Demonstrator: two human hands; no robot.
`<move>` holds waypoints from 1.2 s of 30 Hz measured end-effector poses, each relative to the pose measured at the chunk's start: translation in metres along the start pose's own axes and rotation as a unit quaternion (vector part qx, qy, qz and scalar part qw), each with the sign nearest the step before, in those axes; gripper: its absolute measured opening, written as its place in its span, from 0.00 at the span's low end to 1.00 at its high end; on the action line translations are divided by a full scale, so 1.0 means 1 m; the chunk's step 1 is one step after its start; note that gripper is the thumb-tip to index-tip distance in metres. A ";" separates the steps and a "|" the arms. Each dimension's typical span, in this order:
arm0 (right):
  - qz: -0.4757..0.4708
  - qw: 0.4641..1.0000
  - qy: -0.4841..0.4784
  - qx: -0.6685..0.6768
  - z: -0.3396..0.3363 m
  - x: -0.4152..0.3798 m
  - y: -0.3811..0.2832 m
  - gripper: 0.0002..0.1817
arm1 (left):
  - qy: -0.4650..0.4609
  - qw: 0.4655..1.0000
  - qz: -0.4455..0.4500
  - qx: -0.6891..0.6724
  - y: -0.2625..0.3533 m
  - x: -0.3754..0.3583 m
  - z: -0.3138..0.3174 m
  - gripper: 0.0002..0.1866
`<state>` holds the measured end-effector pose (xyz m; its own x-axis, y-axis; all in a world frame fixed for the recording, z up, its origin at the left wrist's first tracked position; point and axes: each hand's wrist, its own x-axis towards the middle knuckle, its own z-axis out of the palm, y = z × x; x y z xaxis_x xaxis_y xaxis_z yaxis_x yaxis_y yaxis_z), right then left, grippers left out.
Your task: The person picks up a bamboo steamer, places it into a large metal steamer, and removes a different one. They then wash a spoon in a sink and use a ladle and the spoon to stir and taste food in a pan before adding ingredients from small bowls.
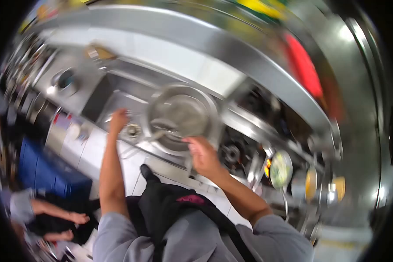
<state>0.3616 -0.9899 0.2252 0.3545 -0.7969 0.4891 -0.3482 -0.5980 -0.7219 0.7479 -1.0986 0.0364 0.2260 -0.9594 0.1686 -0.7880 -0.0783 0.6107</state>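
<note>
A large round metal pot (215, 114) with cloudy liquid in it stands beside the sink. A pale handle (156, 135) crosses its near-left rim, and a dark rounded part shows at its inner end; blur hides what kind of utensil it is. My right hand (203, 156) is at the pot's near-right rim, fingers drawn together at the tips. Whatever they pinch, if anything, I cannot make out. Over the near side of the sink (131, 97) is my left hand (119, 119), above the drain (132, 130), its fingers smeared by motion.
A stove with burners (231, 153) lies to the right, with a pan of pale green food (280, 169) farther along. A metal container (67, 81) stands on the left counter. Blue crates (52, 168) are on the left, near another person's hand (79, 218). A metal shelf (183, 27) runs overhead.
</note>
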 end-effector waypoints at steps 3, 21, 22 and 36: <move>0.073 0.996 -0.034 0.038 -0.074 -0.076 -0.004 0.14 | 0.092 0.992 0.026 -0.082 0.055 -0.052 -0.029 0.12; 0.469 0.788 0.395 -0.056 -0.369 -0.431 0.029 0.14 | 0.176 0.945 0.071 -0.266 0.292 -0.148 -0.062 0.16; 0.490 0.758 0.428 -0.050 -0.388 -0.434 0.025 0.14 | 0.178 0.942 0.070 -0.276 0.313 -0.155 -0.056 0.16; 0.520 0.797 0.154 -0.265 -0.564 -0.484 0.258 0.12 | -0.137 0.962 0.027 -0.234 0.494 -0.359 0.154 0.10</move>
<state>-0.3896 -0.8067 0.0782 -0.5667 -0.8197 -0.0835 -0.6615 0.5130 -0.5470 0.1899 -0.8341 0.1583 -0.0184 -0.9991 0.0380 -0.4355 0.0423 0.8992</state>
